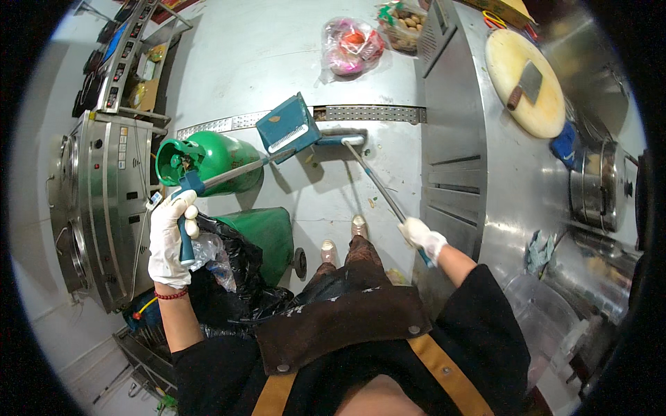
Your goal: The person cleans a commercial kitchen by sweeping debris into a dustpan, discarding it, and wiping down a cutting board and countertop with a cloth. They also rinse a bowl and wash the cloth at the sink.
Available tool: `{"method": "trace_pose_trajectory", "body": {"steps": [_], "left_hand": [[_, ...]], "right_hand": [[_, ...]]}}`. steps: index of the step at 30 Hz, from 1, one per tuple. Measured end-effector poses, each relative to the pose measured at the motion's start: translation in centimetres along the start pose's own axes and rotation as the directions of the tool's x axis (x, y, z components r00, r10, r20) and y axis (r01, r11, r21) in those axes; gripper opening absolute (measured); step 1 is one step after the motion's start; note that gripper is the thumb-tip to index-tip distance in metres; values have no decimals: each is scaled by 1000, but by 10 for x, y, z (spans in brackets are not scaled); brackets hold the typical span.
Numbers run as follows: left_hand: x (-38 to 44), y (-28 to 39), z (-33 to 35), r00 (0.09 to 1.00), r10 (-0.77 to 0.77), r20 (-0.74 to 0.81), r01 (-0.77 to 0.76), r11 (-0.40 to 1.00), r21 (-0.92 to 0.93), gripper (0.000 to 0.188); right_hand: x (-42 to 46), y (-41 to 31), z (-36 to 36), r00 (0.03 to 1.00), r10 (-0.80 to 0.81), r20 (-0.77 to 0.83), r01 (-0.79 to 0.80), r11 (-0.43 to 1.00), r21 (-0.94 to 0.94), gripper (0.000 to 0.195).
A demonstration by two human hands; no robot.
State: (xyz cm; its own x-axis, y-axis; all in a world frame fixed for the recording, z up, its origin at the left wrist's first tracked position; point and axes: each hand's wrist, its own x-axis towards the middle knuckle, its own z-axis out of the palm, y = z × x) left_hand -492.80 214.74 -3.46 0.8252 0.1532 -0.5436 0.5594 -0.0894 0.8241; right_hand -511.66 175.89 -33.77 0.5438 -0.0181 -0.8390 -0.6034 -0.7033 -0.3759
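My left hand (174,234), in a white glove, grips the blue handle of a long-handled dustpan (289,125). The pan is teal with a white comb strip, and a small brown scrap lies on it. In its white glove, my right hand (422,238) is closed around the metal pole of a broom (375,179). The broom head (338,139) rests on the floor beside the pan, just short of the drain grate. Scraps of food (370,202) are scattered over the floor around the broom.
A green gas cylinder (223,161) lies left of the dustpan. Below it is a green wheeled bin (265,239) lined with a black bag. A steel counter (458,156) runs along the right, bearing a round cutting board (541,114) and cleaver (530,82). Bagged goods (351,47) sit beyond the drain grate (372,113).
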Motion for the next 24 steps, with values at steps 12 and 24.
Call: {"method": "trace_pose_trajectory", "body": {"steps": [12,24], "left_hand": [[-5,-22,10,1000,12,15,-13,996,84,31],[35,-61,37,985,-78,154,49,982,183,29]], "right_hand": [[142,-15,26,991,-109,-84,46,838,-543,17],[-60,134,69,919,391,-44,-391,897,-207,52]]}}
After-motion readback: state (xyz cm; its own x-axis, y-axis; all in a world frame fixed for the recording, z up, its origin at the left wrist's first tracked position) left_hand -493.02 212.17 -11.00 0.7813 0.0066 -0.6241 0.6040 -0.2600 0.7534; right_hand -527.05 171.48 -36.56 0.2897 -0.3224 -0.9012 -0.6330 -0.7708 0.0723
